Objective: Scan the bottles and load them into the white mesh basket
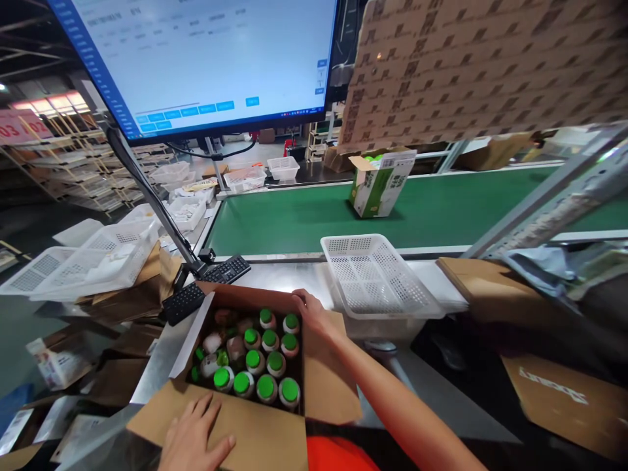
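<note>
At far left, white baskets (36,278) stood close together. Worker's left hand (192,437) lay on near flap of open carton (269,432), grip released, fingers spread. Black keyboard (228,269) sat just behind carton. Carton rested on metal desk (156,374), green-capped bottles (266,387) upright inside. Right hand (313,313) had carton's far right corner in its grip, closed over rim. Perforated basket (367,275) stood near; beyond, green-and-white box (375,190) on green belt (289,216).
</note>
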Motion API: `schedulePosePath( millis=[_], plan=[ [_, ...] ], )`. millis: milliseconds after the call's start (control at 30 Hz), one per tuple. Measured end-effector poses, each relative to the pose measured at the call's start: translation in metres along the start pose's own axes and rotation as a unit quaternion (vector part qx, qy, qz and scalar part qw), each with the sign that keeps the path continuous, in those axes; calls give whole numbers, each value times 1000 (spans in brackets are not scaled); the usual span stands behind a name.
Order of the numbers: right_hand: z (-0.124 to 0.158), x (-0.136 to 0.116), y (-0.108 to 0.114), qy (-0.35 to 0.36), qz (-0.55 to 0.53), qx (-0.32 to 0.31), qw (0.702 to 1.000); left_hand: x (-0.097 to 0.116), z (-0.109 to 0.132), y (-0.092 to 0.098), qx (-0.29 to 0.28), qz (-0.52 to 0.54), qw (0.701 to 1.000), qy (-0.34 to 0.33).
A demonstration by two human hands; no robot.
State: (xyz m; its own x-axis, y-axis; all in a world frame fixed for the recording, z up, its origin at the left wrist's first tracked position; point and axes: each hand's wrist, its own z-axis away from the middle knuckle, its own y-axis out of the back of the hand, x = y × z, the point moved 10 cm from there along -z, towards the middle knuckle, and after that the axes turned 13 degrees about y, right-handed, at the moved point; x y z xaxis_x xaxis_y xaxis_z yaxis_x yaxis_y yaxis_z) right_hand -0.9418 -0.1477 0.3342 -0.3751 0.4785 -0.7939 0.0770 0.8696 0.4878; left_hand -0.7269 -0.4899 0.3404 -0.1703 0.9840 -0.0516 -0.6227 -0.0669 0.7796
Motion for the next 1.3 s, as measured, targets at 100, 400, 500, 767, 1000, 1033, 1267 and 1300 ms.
schedulePosePath(
  millis=[100, 400, 500, 767, 1000, 1033, 1267, 1300],
  plan=[
    [1, -2, 0, -2, 5, -1, 1000, 0, 1, 1, -4, -4, 1000, 4],
    [3, -6, 0, 2, 59, -16, 998, 2, -2, 5, 6, -19, 1000, -8],
    [26, -15, 4, -3, 115, -8, 993, 11, -4, 13, 0, -23, 999, -40],
    [185, -36, -40, 111, 381, 20, 918, -21, -69, 74, 135, -115, 981, -78],
    [234, 18, -88, 32, 385, 3, 922, -149, -197, 63, 188, -111, 976, 7],
    [234, 19, -88, 19, 388, 14, 922, -156, -211, 52, 183, -84, 979, 7],
    [227, 8, -88, -18, 397, 23, 917, -158, -251, 8, 156, 117, 980, -35],
    [226, 6, -87, -20, 398, 23, 917, -158, -253, 4, 145, 140, 978, -48]
  ],
)
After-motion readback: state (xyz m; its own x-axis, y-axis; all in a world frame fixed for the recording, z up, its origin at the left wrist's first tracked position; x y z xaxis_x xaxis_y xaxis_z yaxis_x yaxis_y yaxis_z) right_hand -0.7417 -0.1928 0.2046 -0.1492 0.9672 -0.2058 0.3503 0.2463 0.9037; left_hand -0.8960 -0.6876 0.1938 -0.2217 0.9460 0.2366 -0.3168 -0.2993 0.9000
